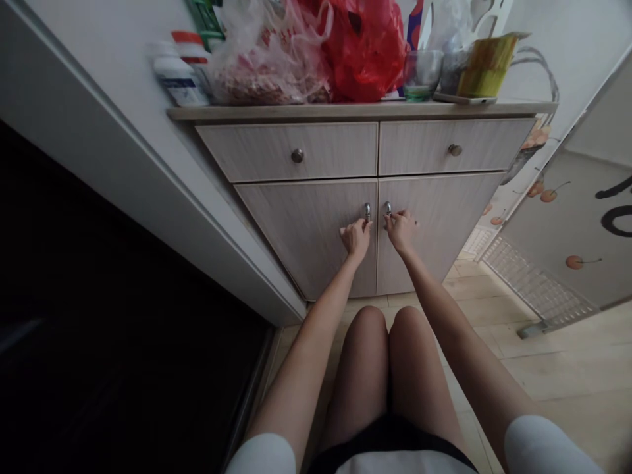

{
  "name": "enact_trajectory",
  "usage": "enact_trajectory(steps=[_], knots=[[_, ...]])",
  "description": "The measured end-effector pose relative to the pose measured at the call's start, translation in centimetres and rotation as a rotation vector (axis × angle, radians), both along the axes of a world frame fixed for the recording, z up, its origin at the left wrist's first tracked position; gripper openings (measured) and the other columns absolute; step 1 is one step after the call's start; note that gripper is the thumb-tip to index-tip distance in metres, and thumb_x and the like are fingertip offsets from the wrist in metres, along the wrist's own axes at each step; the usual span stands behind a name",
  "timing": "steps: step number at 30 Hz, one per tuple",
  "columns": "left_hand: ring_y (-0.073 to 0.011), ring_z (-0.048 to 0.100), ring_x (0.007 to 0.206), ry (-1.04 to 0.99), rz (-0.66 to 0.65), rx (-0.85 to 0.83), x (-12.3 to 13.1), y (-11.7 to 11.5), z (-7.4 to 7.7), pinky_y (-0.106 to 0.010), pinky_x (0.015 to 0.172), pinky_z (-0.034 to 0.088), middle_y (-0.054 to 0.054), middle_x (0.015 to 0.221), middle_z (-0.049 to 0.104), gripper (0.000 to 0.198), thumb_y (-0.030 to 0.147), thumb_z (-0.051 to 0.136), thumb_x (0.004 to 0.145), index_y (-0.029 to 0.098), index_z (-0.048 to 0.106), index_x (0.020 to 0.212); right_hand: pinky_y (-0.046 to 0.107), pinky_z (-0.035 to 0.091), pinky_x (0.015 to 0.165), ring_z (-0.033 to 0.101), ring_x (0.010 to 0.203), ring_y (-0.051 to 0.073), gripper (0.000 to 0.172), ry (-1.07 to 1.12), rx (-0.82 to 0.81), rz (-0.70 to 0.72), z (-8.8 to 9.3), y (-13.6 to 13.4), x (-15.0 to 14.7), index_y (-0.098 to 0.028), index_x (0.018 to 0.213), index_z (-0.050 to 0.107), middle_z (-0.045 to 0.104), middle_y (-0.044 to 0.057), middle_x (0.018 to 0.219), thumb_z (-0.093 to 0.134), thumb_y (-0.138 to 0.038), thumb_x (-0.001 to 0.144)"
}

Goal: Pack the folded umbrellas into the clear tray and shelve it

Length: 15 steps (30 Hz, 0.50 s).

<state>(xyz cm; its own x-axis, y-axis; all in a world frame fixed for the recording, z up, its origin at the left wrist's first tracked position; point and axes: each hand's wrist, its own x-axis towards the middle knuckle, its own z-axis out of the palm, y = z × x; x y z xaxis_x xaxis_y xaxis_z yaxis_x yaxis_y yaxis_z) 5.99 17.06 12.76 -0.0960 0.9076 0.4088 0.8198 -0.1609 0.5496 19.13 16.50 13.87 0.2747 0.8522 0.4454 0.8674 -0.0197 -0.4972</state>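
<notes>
Two bare knees (390,322) and a pair of white sleeves (266,454) fill the foreground before a pale wood-grain cabinet (306,227), where a person reaches forward with both arms extended. The left hand (356,238) is at the cabinet's left door, its bent fingers pinching the lower end of a small, curved, silver-coloured metal handle (367,209). The right hand (401,230) mirrors it at the cabinet's right door, fingers curled and grasping the lower end of a matching silver metal pull (388,207). Both fittings stand side by side, close to the seam at the cabinet's middle, where the doors meet closed.

Above the doors, the cabinet's two flat drawers each carry a round metal knob (297,156). Along the cabinet's surface (276,112), from its left end, stand a white plastic bottle (180,82) with a dark blue label, a container with an orange-red lid (187,43), a translucent plastic bag (271,72) and a bright red plastic bag (365,59). Toward the cabinet's right end are a clear drinking glass (422,74) and a yellow-green packet (486,66).

To the right of the cabinet, a pale panel printed with orange cherries (548,230) rises over light floor tiles (567,372); a dark expanse (108,296) lies to the cabinet's left, its nature unclear.
</notes>
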Motion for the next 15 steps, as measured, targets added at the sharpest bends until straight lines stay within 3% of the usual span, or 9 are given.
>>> enact_trajectory(steps=[15], knots=[[-0.0261, 0.070, 0.100, -0.019, 0.012, 0.001, 0.4, 1.5, 0.2, -0.039, 0.094, 0.039, -0.014, 0.107, 0.077, 0.026, 0.037, 0.054, 0.100, 0.020, 0.073, 0.107, 0.041, 0.039, 0.090, 0.063, 0.104, 0.027, 0.043, -0.037, -0.033, -0.024, 0.2, 1.6, -0.4, -0.017, 0.109, 0.076, 0.069, 0.017, 0.114, 0.043, -0.044, 0.104]])
